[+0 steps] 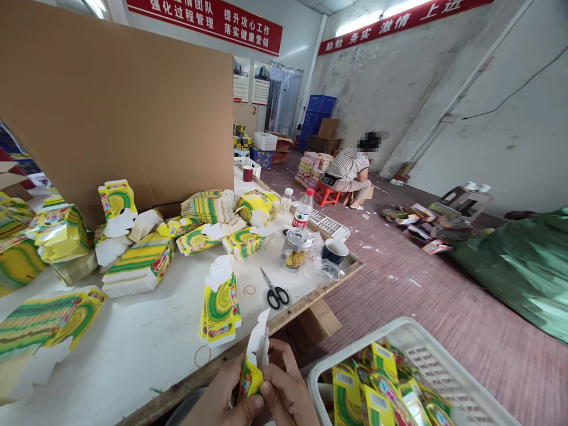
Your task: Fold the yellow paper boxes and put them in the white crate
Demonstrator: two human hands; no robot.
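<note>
Between my two hands, just off the table's front edge, is a small yellow and green printed carton with its white flaps sticking up. My left hand grips it from the left, thumb across its lower front. On the other side my right hand is closed on the carton, fingers bent around its edge. Flat carton blanks lie on the table just beyond my hands. Black-handled scissors and a rubber band rest nearby.
Bundled carton stacks cover the left and back of the white table. A jar, a bottle and a cup stand near its right corner. Right of my hands, a white basket holds several filled cartons. A person sits farther off.
</note>
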